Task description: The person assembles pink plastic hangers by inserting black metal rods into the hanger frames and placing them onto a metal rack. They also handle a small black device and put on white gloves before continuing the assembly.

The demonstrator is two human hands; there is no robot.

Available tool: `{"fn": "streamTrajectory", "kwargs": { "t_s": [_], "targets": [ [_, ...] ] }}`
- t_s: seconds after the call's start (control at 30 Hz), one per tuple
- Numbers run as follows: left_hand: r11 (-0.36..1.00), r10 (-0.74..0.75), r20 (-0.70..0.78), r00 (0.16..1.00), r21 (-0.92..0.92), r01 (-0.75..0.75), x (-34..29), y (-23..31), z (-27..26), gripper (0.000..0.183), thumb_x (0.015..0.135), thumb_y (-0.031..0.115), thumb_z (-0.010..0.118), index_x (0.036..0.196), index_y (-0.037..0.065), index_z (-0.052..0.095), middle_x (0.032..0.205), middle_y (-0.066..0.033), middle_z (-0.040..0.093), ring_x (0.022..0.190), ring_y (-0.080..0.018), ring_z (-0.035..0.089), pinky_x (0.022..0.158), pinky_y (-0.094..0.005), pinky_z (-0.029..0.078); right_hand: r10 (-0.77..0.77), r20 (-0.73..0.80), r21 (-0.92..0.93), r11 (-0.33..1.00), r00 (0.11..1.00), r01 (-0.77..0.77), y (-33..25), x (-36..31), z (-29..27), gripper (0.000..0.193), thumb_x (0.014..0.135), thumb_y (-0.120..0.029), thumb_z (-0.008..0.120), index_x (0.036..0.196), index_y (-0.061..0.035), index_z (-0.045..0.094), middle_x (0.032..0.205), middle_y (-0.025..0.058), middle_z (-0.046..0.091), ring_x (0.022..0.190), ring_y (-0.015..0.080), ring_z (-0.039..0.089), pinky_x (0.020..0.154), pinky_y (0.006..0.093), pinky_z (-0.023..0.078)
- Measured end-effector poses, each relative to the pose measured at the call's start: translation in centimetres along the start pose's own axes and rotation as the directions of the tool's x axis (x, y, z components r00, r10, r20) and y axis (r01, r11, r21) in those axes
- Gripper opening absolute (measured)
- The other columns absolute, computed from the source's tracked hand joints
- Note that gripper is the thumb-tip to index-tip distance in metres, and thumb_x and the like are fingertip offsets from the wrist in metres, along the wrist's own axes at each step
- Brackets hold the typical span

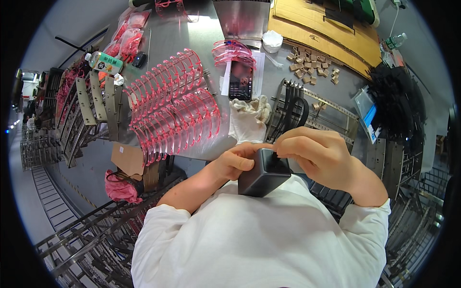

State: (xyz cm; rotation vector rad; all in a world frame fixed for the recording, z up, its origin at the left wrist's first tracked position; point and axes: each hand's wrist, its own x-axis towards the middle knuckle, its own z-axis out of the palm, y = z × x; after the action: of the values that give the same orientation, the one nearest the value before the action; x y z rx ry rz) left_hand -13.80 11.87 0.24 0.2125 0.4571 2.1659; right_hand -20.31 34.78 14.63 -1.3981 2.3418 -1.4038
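Close against my white shirt is a black box-shaped device (pixel 259 177) with a shiny top edge. My left hand (pixel 238 161) wraps round its left and far side, thumb lying on the near face. Over its top right edge, the fingers of my right hand (pixel 319 156) are pinched together; whatever is between them is hidden. Just beyond the device, a pair of white gloves (pixel 247 117) lies on the metal table (pixel 211 29). A phone (pixel 241 79) with a lit screen rests on white paper above the gloves.
Racks of pink transparent curved frames (pixel 175 108) cover the table's left. At right stand a metal rack with black curved strips (pixel 290 108), small tan blocks (pixel 309 65) and cardboard (pixel 326 31). A bottle (pixel 105 63) is at far left, dark strips (pixel 401 101) at far right.
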Motion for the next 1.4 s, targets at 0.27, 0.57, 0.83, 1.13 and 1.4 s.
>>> {"fn": "streamTrajectory", "kwargs": {
  "t_s": [0.27, 0.57, 0.83, 1.13, 1.4],
  "targets": [
    [1.0, 0.008, -0.088, 0.996, -0.011, -0.009, 0.0, -1.5, 0.4, 0.076, 0.088, 0.03, 0.076, 0.149, -0.004, 0.046, 0.132, -0.0129, 0.064, 0.117, -0.0188, 0.063, 0.101, -0.0332, 0.05, 0.039, -0.099, -0.097, 0.994, 0.994, -0.049, 0.4, -2.0, 2.2, 0.026, 0.074, 0.014, 0.074, 0.093, -0.0034, 0.071, 0.08, 0.0082, 0.071, 0.069, 0.0218, 0.07, 0.058, 0.0308, 0.056],
    [0.996, -0.055, -0.204, 0.977, 0.051, 0.067, 0.3, -0.8, 1.3, 0.081, 0.076, 0.036, 0.076, 0.142, -0.005, 0.052, 0.127, -0.0134, 0.066, 0.114, -0.0191, 0.065, 0.097, -0.0317, 0.051, 0.123, -0.155, 0.013, 0.992, 0.98, -0.122, 0.6, -2.0, 1.1, 0.024, 0.081, 0.011, 0.073, 0.1, -0.0019, 0.068, 0.101, 0.0119, 0.074, 0.08, 0.026, 0.074, 0.069, 0.0326, 0.061],
    [0.999, 0.002, -0.29, 0.957, 0.031, 0.007, -0.7, -1.7, 0.1, 0.095, 0.07, 0.045, 0.081, 0.145, 0.001, 0.044, 0.128, -0.0174, 0.061, 0.118, -0.0262, 0.063, 0.102, -0.037, 0.05, 0.242, -0.491, -0.273, 0.87, 0.837, -0.411, 4.5, -6.5, -4.0, 0.017, 0.086, 0.003, 0.075, 0.102, -0.0012, 0.07, 0.106, 0.0126, 0.074, 0.087, 0.0269, 0.074, 0.077, 0.0334, 0.059],
    [0.978, 0.179, -0.323, 0.929, 0.162, -0.132, 0.7, 1.0, 0.9, 0.093, 0.076, 0.044, 0.084, 0.146, 0.002, 0.04, 0.12, -0.0187, 0.063, 0.11, -0.0276, 0.066, 0.089, -0.0393, 0.057, 0.618, -0.604, -0.34, 0.371, 0.503, -0.864, 24.8, -20.9, -10.6, 0.027, 0.096, -0.013, 0.064, 0.116, 0.0038, 0.071, 0.118, 0.0223, 0.071, 0.109, 0.0393, 0.067, 0.096, 0.0444, 0.053],
    [0.951, 0.293, -0.423, 0.857, 0.217, -0.218, 6.3, 4.7, 4.8, 0.077, 0.095, 0.054, 0.066, 0.148, 0.003, 0.044, 0.125, -0.0148, 0.062, 0.116, -0.0263, 0.063, 0.1, -0.0427, 0.052, 0.675, -0.605, -0.564, 0.011, 0.422, -0.826, 32.0, -15.7, -12.9, 0.02, 0.092, -0.013, 0.064, 0.107, -0.0015, 0.07, 0.113, 0.0213, 0.072, 0.105, 0.0403, 0.071, 0.089, 0.048, 0.058]
  ]
}}
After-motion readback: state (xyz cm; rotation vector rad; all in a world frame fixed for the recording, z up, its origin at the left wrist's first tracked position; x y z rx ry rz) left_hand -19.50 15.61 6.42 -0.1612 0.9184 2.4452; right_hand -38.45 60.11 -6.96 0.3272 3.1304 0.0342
